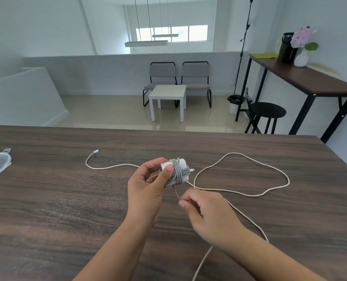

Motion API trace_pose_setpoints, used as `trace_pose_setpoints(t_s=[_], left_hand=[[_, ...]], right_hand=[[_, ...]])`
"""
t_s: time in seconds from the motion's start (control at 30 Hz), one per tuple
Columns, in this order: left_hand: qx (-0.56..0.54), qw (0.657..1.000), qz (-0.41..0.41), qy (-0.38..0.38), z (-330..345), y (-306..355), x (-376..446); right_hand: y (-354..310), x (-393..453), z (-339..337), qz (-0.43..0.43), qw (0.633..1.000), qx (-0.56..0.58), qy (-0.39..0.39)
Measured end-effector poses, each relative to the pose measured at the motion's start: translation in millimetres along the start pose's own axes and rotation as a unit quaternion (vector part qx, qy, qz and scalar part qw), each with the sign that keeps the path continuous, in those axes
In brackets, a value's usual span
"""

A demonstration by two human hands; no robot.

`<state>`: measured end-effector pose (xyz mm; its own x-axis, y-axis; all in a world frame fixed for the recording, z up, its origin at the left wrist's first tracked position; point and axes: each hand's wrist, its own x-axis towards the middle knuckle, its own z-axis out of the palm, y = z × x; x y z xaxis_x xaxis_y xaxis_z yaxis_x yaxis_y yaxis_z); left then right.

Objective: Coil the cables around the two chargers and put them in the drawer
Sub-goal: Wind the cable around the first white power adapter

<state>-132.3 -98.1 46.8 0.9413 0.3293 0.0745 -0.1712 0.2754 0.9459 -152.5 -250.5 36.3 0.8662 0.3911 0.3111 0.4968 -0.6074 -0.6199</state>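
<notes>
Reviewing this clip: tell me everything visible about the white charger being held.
The charger is a small white block with rounded corners, smooth and plastic-looking. Several turns of grey cable already wrap its middle, with a plug tip poking out on its right. The left hand holds it above the wooden table, thumb and fingers gripping its left end. A strand runs from it down to the right hand, which pinches it. Its prongs and any markings cannot be made out.
</notes>
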Motion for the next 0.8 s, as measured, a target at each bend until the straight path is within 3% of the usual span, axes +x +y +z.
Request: trace_pose_setpoints(t_s=[0.37,0.53,0.67,0.8], left_hand=[[0.093,0.993,0.019,-0.063,-5,-2,-8],[0.198,0.971,0.076,-0.11,-6,6,-13],[0.202,0.962,0.096,-0.16,-8,15,-18],[0.156,0.962,0.09,-0.205,-11,21,-17]], right_hand=[[-13,13,-39,-0.125,0.982,-0.136,0.047],[-13,34,-69,-0.135,0.977,-0.167,-0.012],[-9,50,-92,-0.155,0.98,-0.118,-0.042],[-2,57,-89,-0.083,0.994,0.052,-0.058]])
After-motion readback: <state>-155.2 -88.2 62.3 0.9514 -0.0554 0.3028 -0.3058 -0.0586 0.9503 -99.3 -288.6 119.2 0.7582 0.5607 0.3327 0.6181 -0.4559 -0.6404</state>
